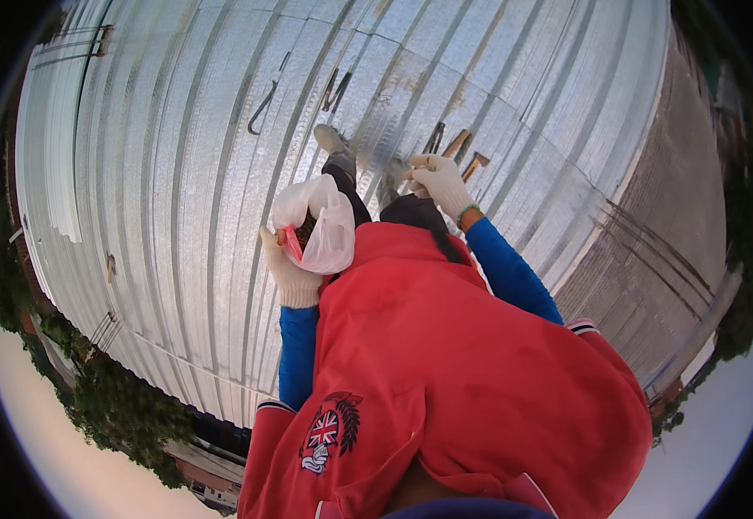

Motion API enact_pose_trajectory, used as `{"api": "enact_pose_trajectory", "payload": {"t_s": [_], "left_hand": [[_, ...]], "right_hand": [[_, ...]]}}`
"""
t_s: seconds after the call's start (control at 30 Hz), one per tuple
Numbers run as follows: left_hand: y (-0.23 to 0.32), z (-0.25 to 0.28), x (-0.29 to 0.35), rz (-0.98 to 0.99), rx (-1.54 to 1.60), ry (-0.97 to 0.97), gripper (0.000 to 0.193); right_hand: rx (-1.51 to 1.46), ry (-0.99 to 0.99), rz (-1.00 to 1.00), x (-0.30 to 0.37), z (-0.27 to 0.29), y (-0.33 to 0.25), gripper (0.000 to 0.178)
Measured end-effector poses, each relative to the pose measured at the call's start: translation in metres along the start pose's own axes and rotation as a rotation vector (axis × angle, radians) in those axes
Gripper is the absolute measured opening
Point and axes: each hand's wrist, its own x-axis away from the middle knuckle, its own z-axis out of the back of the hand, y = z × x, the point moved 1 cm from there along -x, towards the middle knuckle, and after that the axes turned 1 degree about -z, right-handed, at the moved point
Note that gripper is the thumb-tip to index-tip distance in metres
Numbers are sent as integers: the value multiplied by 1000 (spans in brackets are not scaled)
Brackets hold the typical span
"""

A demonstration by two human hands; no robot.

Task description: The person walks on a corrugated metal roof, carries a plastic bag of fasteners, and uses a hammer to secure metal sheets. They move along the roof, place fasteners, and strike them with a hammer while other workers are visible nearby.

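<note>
My left hand (288, 275), in a pale knitted glove, grips a white translucent plastic bag (335, 232) by its side. The bag's mouth gapes, showing a heap of small dark brown pieces, too small to name, and a red piece of wrapping (291, 245). Across from it, my right hand (442, 184), gloved alike, is raised over the metal sheets with thumb and fingers drawn together. Whatever those fingers may pinch is too small to tell. Beside that hand lie a dark-handled tool (434, 138), a tool with a wooden part (458, 143) and a hammer-like tool (476, 165).
Ribbed metal roofing sheets (160, 173) spread under my feet. A hooked dark bar (261, 111) and a dark two-handled tool (336, 92) lie ahead. Thin rods (104, 330) sit near the left edge. Duller, brownish roofing (653, 225) adjoins on the right, with trees beyond the edges.
</note>
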Motion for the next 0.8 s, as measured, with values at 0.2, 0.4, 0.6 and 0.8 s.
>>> {"api": "enact_pose_trajectory", "payload": {"t_s": [0.2,0.4,0.6,0.8], "left_hand": [[23,-28,-64,133,42,-145,79],[47,-20,-153,192,-88,-132,72],[42,9,-241,257,-266,-243,64],[-37,44,-289,393,-217,-150,76]], "right_hand": [[141,227,85,-38,13,9,22],[419,390,95,-67,17,15,26],[463,356,-12,-128,-9,-26,29],[811,163,-21,-265,-8,20,28]]}}
